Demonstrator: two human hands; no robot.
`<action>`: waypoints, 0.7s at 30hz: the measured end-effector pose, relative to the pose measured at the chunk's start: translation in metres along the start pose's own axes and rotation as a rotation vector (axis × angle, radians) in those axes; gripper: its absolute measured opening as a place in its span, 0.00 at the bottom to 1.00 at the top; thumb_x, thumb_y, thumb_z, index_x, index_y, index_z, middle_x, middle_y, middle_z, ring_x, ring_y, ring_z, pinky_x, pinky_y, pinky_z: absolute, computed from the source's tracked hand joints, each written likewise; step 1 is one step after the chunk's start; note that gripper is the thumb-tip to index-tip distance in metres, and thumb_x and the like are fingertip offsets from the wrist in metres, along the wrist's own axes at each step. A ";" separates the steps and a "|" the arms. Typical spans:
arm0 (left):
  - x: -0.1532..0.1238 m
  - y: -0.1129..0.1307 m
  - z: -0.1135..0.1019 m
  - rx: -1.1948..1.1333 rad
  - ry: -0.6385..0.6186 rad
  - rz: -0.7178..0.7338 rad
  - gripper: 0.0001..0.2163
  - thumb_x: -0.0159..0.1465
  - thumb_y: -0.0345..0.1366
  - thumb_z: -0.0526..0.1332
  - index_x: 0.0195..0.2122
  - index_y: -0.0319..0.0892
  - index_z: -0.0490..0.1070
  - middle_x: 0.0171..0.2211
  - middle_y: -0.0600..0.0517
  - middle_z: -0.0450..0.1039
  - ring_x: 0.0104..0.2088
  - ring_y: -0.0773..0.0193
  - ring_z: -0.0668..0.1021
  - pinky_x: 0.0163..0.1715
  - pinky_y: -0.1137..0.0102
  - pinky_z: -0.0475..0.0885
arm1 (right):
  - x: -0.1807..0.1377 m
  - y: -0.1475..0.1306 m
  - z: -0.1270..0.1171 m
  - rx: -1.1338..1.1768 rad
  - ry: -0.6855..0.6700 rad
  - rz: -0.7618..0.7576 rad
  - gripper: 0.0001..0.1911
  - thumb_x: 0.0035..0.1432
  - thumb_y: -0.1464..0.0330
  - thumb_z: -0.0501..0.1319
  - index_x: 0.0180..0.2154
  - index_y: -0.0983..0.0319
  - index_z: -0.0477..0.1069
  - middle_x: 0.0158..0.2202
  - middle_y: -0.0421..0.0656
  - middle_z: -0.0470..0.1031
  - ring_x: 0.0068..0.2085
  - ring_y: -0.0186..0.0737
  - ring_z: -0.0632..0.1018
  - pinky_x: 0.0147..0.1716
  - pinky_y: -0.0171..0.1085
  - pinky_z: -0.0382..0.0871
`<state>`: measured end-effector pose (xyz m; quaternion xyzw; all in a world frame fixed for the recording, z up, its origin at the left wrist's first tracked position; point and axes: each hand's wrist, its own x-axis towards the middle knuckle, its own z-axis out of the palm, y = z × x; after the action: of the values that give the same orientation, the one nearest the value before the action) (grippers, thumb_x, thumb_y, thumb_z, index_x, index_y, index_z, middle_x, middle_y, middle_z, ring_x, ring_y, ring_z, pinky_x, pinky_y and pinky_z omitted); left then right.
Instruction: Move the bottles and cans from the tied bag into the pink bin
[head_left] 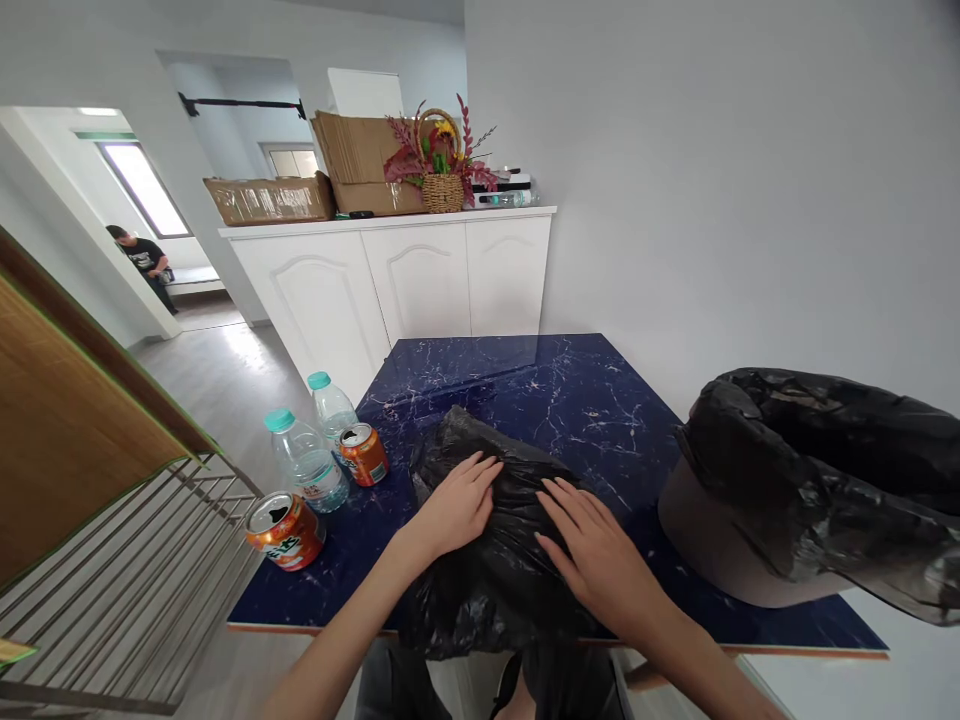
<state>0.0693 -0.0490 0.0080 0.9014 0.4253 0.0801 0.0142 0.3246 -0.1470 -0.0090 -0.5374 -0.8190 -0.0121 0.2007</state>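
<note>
A black plastic bag (495, 590) lies crumpled on the dark blue marbled table (525, 385), its near edge hanging over the front. My left hand (463, 500) rests palm down on the bag's upper middle, fingers stretched out. Over the bag's right side lies my right hand (596, 550), its fingers also extended and flat. Neither hand is wrapped around anything. To the right stands a bin (727, 530) lined with another black bag (817, 490), which is folded over the rim.
On the table's left are two clear bottles with teal caps (319, 480) and two opened orange cans (289, 535). A metal rack (142, 590) stands left. Behind, a white cabinet (420, 270) bears cardboard boxes (367, 165) and a flower basket (442, 192). A person (142, 260) is far left.
</note>
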 end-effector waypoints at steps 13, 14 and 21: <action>0.071 -0.041 0.024 -0.047 0.156 -0.179 0.28 0.78 0.42 0.44 0.72 0.28 0.60 0.72 0.25 0.60 0.76 0.30 0.56 0.71 0.32 0.47 | -0.004 0.028 0.049 0.074 -0.134 0.218 0.40 0.76 0.43 0.42 0.77 0.57 0.52 0.79 0.44 0.51 0.77 0.55 0.56 0.76 0.58 0.54; 0.072 -0.031 0.022 -0.051 0.142 -0.109 0.28 0.78 0.43 0.45 0.72 0.30 0.61 0.72 0.28 0.61 0.76 0.35 0.57 0.73 0.38 0.48 | -0.004 0.027 0.049 0.068 -0.127 0.213 0.40 0.76 0.44 0.42 0.77 0.58 0.53 0.79 0.45 0.51 0.78 0.55 0.56 0.76 0.58 0.53; 0.071 0.000 0.029 -0.092 0.013 0.197 0.28 0.77 0.55 0.48 0.75 0.53 0.60 0.76 0.53 0.58 0.78 0.53 0.55 0.76 0.56 0.50 | -0.007 0.022 0.050 0.039 -0.090 0.195 0.39 0.77 0.45 0.42 0.76 0.60 0.56 0.78 0.47 0.54 0.77 0.55 0.58 0.75 0.59 0.54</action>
<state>0.1178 0.0071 -0.0110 0.9368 0.3304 0.1062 0.0451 0.3308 -0.1320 -0.0612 -0.6104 -0.7712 0.0477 0.1742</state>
